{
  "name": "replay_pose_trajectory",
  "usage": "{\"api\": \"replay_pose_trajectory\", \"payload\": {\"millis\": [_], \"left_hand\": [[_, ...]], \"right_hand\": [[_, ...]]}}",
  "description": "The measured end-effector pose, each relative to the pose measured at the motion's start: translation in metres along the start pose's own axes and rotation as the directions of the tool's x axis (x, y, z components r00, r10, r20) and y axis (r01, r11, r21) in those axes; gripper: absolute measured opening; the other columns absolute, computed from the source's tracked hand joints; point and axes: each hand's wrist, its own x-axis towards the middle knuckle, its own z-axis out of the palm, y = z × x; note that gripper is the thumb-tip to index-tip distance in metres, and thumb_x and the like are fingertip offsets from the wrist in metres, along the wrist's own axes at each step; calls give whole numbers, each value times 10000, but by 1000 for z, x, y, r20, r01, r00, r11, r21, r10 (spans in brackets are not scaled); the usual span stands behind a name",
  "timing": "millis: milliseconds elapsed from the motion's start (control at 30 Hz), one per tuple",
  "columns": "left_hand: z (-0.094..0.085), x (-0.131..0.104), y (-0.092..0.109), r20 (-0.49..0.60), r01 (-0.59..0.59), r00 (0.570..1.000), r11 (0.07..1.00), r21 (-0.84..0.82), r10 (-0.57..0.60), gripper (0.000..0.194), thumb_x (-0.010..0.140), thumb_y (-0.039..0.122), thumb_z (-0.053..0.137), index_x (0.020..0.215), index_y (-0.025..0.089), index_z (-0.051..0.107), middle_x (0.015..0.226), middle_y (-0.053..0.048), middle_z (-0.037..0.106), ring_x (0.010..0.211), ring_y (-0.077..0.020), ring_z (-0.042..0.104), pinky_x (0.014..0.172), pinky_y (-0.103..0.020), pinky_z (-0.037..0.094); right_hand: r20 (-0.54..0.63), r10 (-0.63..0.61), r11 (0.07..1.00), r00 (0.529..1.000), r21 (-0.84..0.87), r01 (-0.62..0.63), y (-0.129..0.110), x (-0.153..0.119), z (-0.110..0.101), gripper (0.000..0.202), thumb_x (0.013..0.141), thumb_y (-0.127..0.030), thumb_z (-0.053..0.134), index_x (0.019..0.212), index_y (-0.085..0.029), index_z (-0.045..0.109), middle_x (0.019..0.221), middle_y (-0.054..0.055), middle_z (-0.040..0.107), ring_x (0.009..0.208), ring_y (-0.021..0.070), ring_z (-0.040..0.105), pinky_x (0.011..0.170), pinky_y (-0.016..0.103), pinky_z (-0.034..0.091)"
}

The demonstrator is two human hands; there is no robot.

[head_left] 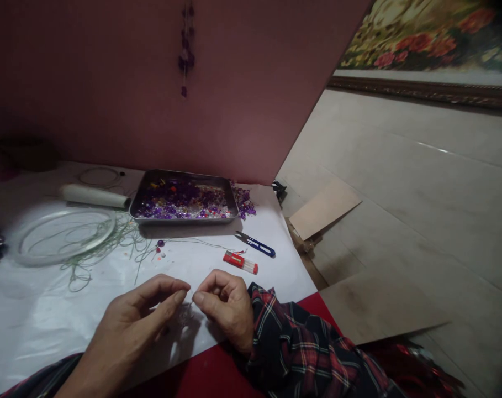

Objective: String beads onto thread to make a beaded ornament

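Close together over the white table cover (89, 301), my two hands nearly meet at the fingertips. The thumb and index finger of my left hand (141, 312) come together, and what they hold, if anything, is too small to name. My right hand (226, 304) is closed in a pinch, also on something too small to make out. Beyond them lie a red lighter (240, 262) and blue thread snips (257, 244). A metal tray (184, 221) of purple, clear and red beads stands farther back. Some loose beads (160, 243) lie before it.
Tangled green thread (83, 260) and a clear ring-shaped coil (21, 243) lie at the left, near a pale tube (95, 196). A purple bead strand (185, 55) hangs on the pink wall. Cardboard pieces (325, 207) are right of the table.
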Motion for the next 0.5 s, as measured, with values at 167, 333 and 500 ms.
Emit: {"api": "replay_pose_trajectory", "payload": {"millis": [167,333,500], "left_hand": [[-4,2,-3,28,-26,999,999,34,25,283,603,482,793,732,233,754,488,29,536,454,-104,393,398,-187,319],[-5,2,-1,78,-63,995,993,99,55,273,650,488,756,703,222,726,553,9,585,505,-130,455,425,-203,356],[-2,-3,2,50,-72,997,985,157,65,320,671,531,712,698,212,697,549,15,547,491,-133,434,417,-212,343]], "right_hand": [[0,-9,1000,1000,-16,9,1,0,0,150,656,-286,643,613,-170,558,464,-83,416,442,59,293,447,218,212],[3,0,1000,1000,-15,0,0,-1,1,150,650,-288,647,614,-171,559,464,-83,416,441,60,284,443,218,206],[6,16,1000,1000,-17,-16,-1,-1,2,170,649,-306,651,605,-173,555,452,-90,395,431,58,274,439,221,202]]}}
